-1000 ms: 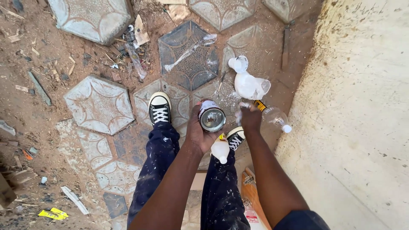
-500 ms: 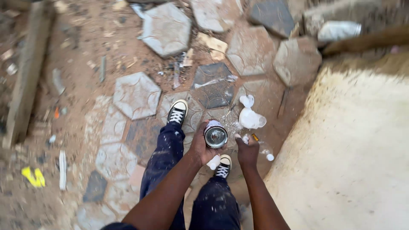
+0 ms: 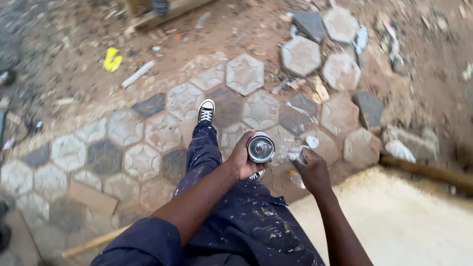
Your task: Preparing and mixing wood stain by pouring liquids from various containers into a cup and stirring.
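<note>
Here, the left hand gripped a round shiny metal can, while the right hand clenched a small pale object.

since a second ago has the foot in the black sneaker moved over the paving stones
Yes. The black sneaker earlier sat by a raised grey hexagonal stone; now it is on flat stones of the paving, a step forward, with the camera moving too.

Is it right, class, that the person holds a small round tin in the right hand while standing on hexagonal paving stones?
Not quite: the tin is in the left hand, not the right hand, as the head view shows. The person does stand on hexagonal paving stones.
</note>
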